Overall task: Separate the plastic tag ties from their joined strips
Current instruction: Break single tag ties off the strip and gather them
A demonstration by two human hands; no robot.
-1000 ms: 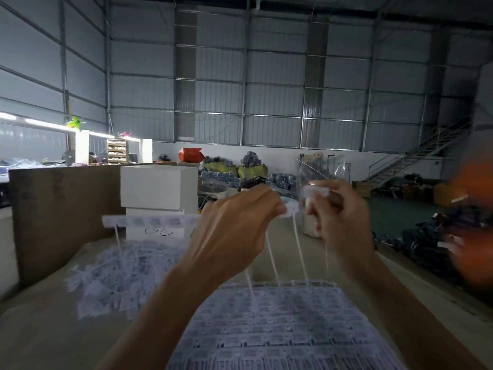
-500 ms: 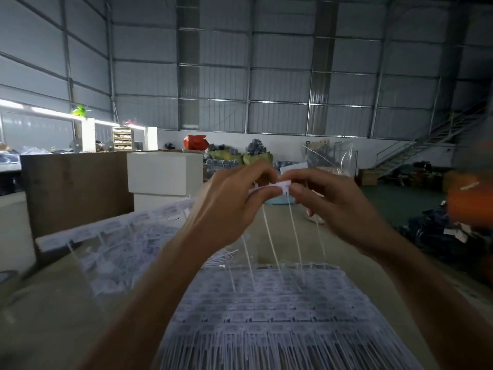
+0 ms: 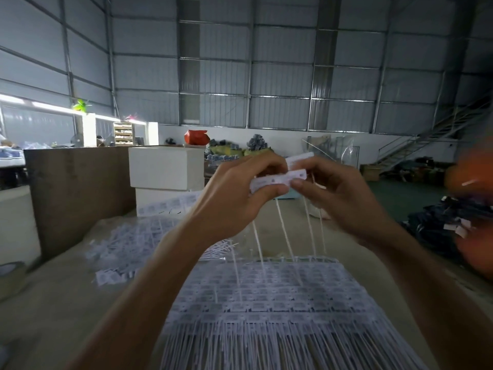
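While the left hand [image 3: 240, 190] and right hand [image 3: 338, 193] both pinch a short strip of tag ties [image 3: 277, 178] held up between them, tails dangling over the joined sheets [image 3: 266, 297] below, the parting looks underway, wanting a clean opposing pull.

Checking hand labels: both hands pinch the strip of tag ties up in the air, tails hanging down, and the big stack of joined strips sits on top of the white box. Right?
One thing is off. In the head view the stack of joined strips lies flat on the table, nearer the camera than the white box. The rest holds: left hand and right hand pinch the strip of tag ties, tails hanging.
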